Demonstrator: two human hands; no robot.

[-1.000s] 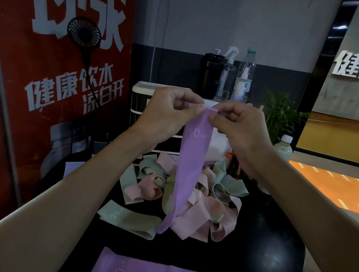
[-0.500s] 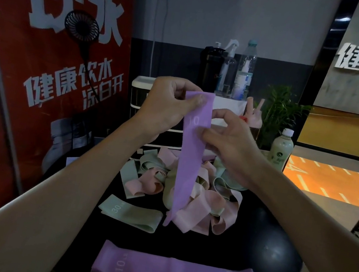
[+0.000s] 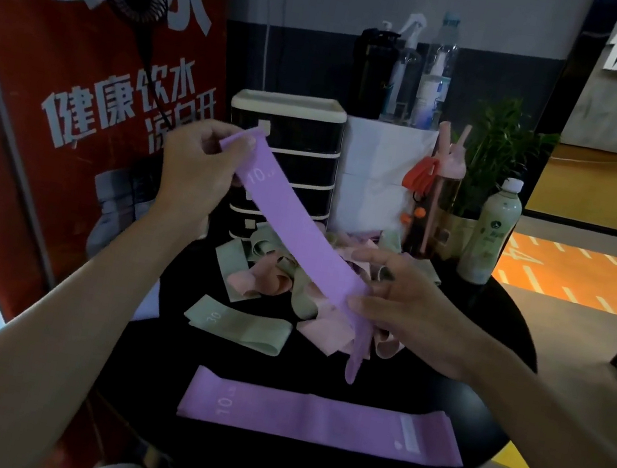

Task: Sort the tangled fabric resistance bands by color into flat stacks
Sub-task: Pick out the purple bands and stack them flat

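Right hand (image 3: 413, 318) lower along slanted purple band (image 3: 291, 230)

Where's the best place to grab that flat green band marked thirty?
Probably pinch the flat sage-green fabric band at its left short end, coming from the left: that end lies clear of the tangled pink-and-green pile.

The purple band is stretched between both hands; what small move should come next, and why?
Probably lower the held purple band onto the flat purple band at the table's near edge, lining them up. The left hand and right hand hold it pulled straight above the pink-and-green pile, and both bands share the colour and a "10" mark.
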